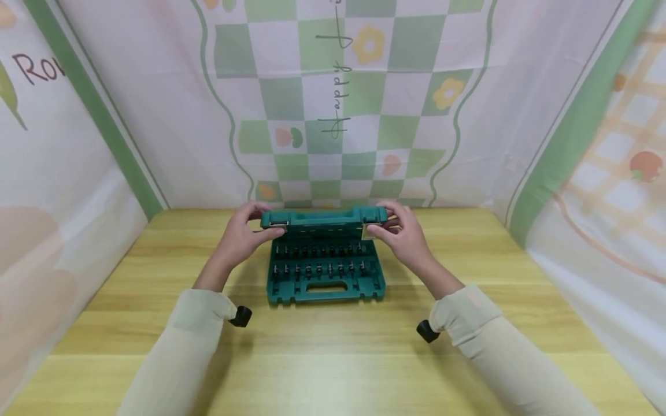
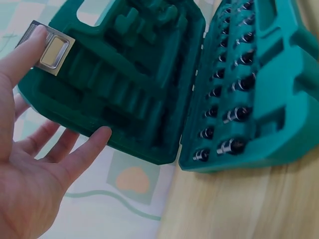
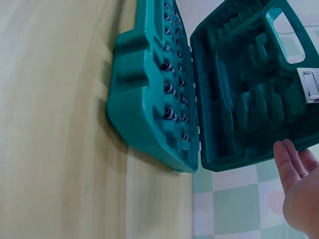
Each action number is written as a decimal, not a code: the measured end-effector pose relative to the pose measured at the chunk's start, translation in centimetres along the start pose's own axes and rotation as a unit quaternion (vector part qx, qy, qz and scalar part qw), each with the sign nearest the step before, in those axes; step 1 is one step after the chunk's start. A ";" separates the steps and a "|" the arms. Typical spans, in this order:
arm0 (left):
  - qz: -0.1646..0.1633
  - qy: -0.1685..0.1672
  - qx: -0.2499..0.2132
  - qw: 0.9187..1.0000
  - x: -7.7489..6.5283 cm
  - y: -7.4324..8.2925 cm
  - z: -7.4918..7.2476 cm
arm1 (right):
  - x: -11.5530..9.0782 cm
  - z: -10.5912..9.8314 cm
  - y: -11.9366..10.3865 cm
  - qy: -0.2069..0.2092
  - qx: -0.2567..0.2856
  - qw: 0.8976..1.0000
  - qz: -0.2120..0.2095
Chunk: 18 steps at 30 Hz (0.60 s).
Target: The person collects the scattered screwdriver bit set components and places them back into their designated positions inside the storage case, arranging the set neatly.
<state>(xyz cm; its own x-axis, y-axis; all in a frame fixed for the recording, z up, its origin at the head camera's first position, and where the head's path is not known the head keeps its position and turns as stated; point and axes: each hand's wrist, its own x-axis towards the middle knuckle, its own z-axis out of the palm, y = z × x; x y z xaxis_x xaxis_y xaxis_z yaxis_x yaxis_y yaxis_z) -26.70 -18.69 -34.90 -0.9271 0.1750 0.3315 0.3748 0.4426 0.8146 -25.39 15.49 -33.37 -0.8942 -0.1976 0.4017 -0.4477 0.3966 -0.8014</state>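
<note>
A green plastic bit case stands open on the table, its lid raised at the hinge on the far side. Two rows of small dark and silver tool bits stand upright in its base. My left hand holds the lid's left corner, thumb on a metal latch and the other fingers spread along the edge and behind. At the opposite corner, my right hand grips the lid near the second latch. Moulded hollows line the lid's inner side.
The wood-grain table extends around the case. A printed cloth hangs directly behind the table's back edge, with more cloth at both sides. Each sleeve cuff has a small black device at it.
</note>
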 end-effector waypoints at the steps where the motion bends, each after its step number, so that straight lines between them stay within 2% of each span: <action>1: 0.002 -0.004 0.005 1.000 -0.1 0.0 0.0 | -0.2 0.0 -0.1 -0.002 -0.004 1.000 -0.001; 12: -0.003 -0.048 0.012 0.999 -1.9 -0.3 0.5 | -2.0 0.0 0.4 -0.045 -0.021 0.999 0.015; 14: -0.003 -0.057 0.023 0.998 -2.2 -0.5 0.7 | -2.4 0.1 0.8 -0.051 -0.022 0.998 0.017; 18: -0.003 -0.064 0.045 0.997 -2.8 -1.0 1.2 | -2.8 0.7 3.2 -0.052 -0.026 0.998 0.012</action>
<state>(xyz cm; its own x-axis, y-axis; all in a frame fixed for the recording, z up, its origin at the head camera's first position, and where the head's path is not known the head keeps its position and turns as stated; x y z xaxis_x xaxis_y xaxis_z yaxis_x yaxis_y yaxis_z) -24.50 -18.57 -37.24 -0.9244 0.2808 0.2583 0.3727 0.5198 0.7687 -24.38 16.72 -37.36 -0.9008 -0.2788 0.3329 -0.4286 0.4482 -0.7844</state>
